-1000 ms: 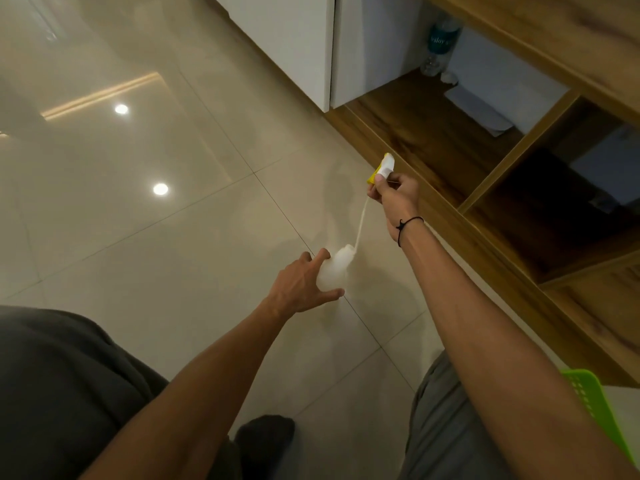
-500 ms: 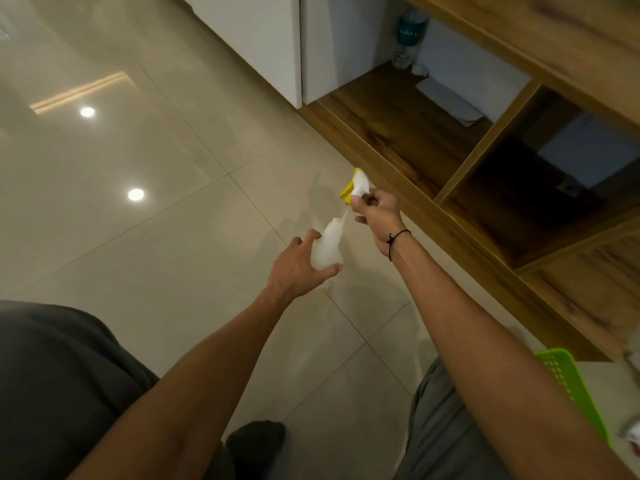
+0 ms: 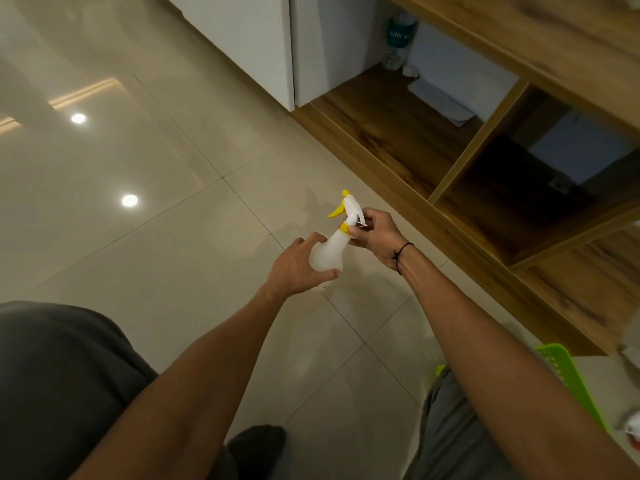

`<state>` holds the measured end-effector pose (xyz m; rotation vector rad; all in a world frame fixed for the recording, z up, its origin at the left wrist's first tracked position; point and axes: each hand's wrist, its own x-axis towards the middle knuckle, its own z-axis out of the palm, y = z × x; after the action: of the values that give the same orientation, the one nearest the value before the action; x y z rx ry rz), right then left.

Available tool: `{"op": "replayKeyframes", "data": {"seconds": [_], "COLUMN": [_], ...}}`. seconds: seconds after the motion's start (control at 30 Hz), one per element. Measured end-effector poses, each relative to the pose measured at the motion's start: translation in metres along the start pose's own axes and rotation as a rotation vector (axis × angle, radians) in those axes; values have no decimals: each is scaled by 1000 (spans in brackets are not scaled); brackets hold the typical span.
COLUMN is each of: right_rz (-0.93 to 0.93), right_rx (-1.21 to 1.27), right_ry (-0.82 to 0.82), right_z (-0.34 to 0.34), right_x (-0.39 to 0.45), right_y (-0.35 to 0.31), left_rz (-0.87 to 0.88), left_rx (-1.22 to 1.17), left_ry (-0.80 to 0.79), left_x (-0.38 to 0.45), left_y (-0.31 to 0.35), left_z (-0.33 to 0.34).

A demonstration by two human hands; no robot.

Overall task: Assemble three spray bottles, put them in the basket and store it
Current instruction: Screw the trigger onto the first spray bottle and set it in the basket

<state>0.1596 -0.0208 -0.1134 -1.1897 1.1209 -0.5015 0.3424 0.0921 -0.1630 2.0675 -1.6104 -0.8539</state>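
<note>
A translucent white spray bottle (image 3: pixel 329 252) is held above the tiled floor. My left hand (image 3: pixel 298 268) is wrapped around its body. A white spray head with a yellow trigger and yellow collar (image 3: pixel 348 211) sits on the bottle's neck, and my right hand (image 3: pixel 375 235) grips it at the collar. A green plastic basket (image 3: pixel 568 379) shows at the lower right, partly hidden behind my right arm. At the right edge lies a blurred white and red piece (image 3: pixel 632 431) that I cannot make out.
A low wooden shelf unit (image 3: pixel 398 133) with open compartments runs along the right. Inside it stand a clear water bottle (image 3: pixel 398 39) and a white sheet (image 3: pixel 441 100). White cabinet doors (image 3: pixel 249 39) rise beyond. My legs lie at the bottom.
The spray head was held high with its tube hanging towards the bottle. It has come down, the tube has gone into the bottle, and the head now sits on the neck.
</note>
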Motion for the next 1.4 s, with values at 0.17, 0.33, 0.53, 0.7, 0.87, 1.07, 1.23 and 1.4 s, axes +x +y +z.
{"op": "replayKeyframes", "data": {"seconds": [0.17, 0.33, 0.53, 0.7, 0.87, 1.07, 1.23, 1.4], "right_rz": [-2, -11, -73, -111, -148, -228, -143, -79], "right_rx": [81, 210, 169, 103, 132, 199, 299, 403], "right_ry": [-122, -254, 59, 120, 172, 147, 131, 189], "right_z": [-6, -18, -23, -31, -43, -43, -48, -53], "right_x": [-7, -15, -17, -20, -19, -20, -23, -26], "right_y": [-3, -5, 0, 10, 9, 4, 2, 5], "left_rz": [-19, -39, -8, 25, -2, -477, -451, -205], "left_rx": [-372, -531, -393, -139, -362, -1038, -1327, -1185], "left_ry": [-188, -297, -113, 12, 11, -522, -467, -342], "left_x": [5, 11, 17, 21, 20, 18, 19, 27], "left_y": [-2, 5, 22, 40, 47, 38, 26, 30], "left_z": [-7, -16, -8, 6, 9, -10, -7, -2]}}
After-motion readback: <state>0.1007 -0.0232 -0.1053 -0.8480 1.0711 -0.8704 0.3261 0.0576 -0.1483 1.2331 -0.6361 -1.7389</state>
